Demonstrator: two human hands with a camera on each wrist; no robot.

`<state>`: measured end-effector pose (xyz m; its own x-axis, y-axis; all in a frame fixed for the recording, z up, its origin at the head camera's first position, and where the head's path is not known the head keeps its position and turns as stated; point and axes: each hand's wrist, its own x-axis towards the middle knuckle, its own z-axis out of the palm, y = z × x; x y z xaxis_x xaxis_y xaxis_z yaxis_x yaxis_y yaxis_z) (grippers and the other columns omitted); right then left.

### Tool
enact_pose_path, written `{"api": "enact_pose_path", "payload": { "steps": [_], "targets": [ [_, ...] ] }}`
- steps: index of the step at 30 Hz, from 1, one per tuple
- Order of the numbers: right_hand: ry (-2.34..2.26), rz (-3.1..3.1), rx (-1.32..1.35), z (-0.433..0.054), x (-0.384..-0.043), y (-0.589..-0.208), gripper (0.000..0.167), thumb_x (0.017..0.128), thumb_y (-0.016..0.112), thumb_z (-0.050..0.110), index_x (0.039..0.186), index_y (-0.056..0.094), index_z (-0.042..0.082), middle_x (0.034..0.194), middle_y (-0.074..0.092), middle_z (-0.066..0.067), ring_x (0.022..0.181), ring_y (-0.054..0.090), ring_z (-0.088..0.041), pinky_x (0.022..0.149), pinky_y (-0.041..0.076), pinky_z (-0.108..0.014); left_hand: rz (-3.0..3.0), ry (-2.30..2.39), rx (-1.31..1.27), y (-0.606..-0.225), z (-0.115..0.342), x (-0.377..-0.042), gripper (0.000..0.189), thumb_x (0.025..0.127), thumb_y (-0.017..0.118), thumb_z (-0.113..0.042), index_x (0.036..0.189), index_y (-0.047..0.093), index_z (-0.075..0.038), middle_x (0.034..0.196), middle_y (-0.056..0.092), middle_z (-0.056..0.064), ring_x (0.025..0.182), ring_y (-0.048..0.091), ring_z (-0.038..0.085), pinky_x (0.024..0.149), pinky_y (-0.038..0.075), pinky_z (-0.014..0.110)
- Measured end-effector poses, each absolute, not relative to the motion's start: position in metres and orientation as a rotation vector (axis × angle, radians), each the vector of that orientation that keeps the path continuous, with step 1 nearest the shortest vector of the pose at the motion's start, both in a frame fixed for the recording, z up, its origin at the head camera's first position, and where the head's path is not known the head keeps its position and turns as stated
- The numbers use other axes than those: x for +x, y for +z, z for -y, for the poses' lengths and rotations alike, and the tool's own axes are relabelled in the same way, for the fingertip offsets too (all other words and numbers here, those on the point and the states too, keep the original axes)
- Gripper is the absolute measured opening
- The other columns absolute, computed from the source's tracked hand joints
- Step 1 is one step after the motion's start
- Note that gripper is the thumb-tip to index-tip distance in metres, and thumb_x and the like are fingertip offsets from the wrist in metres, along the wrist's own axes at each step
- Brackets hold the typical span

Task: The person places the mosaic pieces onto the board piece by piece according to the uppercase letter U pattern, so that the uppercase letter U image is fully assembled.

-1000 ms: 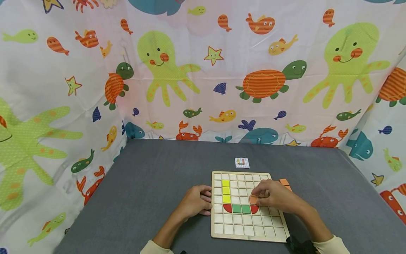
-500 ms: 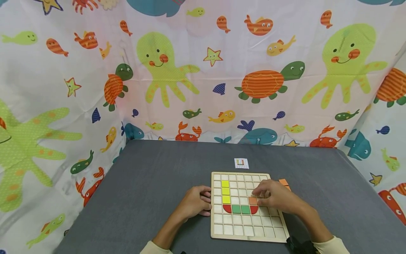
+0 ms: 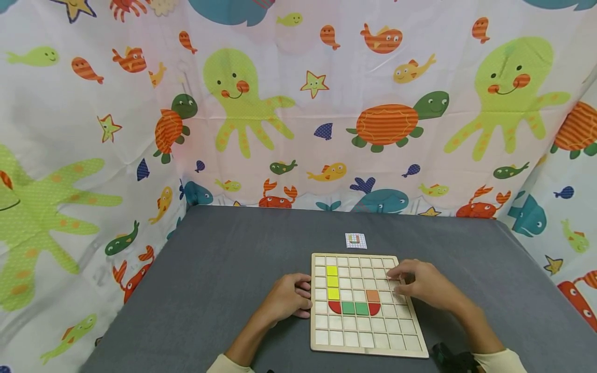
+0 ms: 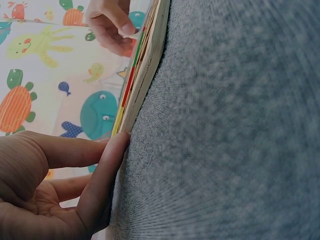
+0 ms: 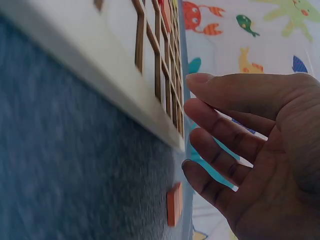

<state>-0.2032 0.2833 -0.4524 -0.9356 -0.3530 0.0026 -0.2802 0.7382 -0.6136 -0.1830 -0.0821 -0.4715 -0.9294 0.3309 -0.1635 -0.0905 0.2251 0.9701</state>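
A wooden grid board (image 3: 345, 348) lies on the table with coloured tiles in its cells. A column of yellow tiles (image 3: 332, 281) meets a red quarter-round tile (image 3: 335, 307), two green tiles (image 3: 355, 308) and another red quarter-round tile (image 3: 374, 309). An orange square tile (image 3: 372, 296) sits directly above the right red one. My left hand (image 3: 289, 296) holds the board's left edge with thumb and fingers. Over the right edge my right hand (image 3: 429, 286) hovers with loosely bent fingers and holds nothing. Loose orange tiles (image 5: 174, 205) lie beyond the board's right side, hidden by that hand in the head view.
Behind the board lies a small white card (image 3: 356, 240) printed with a coloured grid pattern. Dark grey cloth (image 3: 233, 259) covers the table. A curtain (image 3: 289, 114) with sea animals hangs around the back and sides. A black object (image 3: 448, 357) is near the right sleeve.
My right hand has let go of the orange tile, which stays in its cell, and has moved right to the board's edge. My left hand has stayed in place.
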Motion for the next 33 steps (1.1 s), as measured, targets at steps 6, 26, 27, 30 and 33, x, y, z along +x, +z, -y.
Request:
{"api": "enact_pose_path", "payload": {
  "steps": [6, 26, 27, 30, 33],
  "targets": [
    [-0.958, -2.855, -0.447, -0.299, -0.206, -0.454, 0.038, 0.083, 0.088, 0.022, 0.118, 0.079, 0.009, 0.110, 0.072, -0.001, 0.097, 0.062, -0.019, 0.078, 0.055, -0.029, -2.166, 1.754, 0.221, -0.471, 0.082, -0.183, 0.063, 0.082, 0.075, 0.014, 0.142, 0.058, 0.008, 0.118, 0.062, 0.016, 0.094, 0.066, 0.021, 0.063, 0.068, 0.038],
    [-0.866, -2.964, -0.303, -0.337, -0.209, -0.459, 0.043, 0.082, 0.090, 0.024, 0.121, 0.079, 0.010, 0.115, 0.072, -0.006, 0.100, 0.061, -0.021, 0.084, 0.053, -0.039, -2.160, 1.763, 0.223, -0.469, 0.083, -0.182, 0.064, 0.082, 0.075, 0.014, 0.143, 0.058, 0.009, 0.118, 0.061, 0.017, 0.094, 0.066, 0.021, 0.064, 0.068, 0.038],
    [-0.856, -2.967, -0.293, -0.338, -0.210, -0.460, 0.043, 0.082, 0.090, 0.023, 0.121, 0.079, 0.010, 0.115, 0.072, -0.006, 0.100, 0.061, -0.021, 0.084, 0.053, -0.039, -2.159, 1.764, 0.223, -0.469, 0.083, -0.182, 0.064, 0.082, 0.075, 0.014, 0.143, 0.058, 0.009, 0.118, 0.061, 0.017, 0.094, 0.066, 0.022, 0.064, 0.068, 0.038],
    [-0.840, -2.959, -0.278, -0.341, -0.211, -0.461, 0.041, 0.082, 0.089, 0.022, 0.119, 0.079, 0.008, 0.112, 0.072, -0.007, 0.098, 0.062, -0.021, 0.083, 0.053, -0.039, -2.157, 1.765, 0.223, -0.470, 0.083, -0.183, 0.064, 0.081, 0.075, 0.014, 0.142, 0.058, 0.008, 0.118, 0.061, 0.017, 0.094, 0.066, 0.022, 0.064, 0.068, 0.038],
    [-0.824, -2.939, -0.267, -0.343, -0.212, -0.460, 0.036, 0.082, 0.087, 0.019, 0.115, 0.079, 0.006, 0.107, 0.071, -0.006, 0.095, 0.061, -0.021, 0.081, 0.053, -0.040, -2.152, 1.766, 0.226, -0.471, 0.082, -0.183, 0.063, 0.081, 0.075, 0.014, 0.142, 0.058, 0.008, 0.119, 0.061, 0.017, 0.094, 0.065, 0.022, 0.064, 0.068, 0.038]
  ]
}}
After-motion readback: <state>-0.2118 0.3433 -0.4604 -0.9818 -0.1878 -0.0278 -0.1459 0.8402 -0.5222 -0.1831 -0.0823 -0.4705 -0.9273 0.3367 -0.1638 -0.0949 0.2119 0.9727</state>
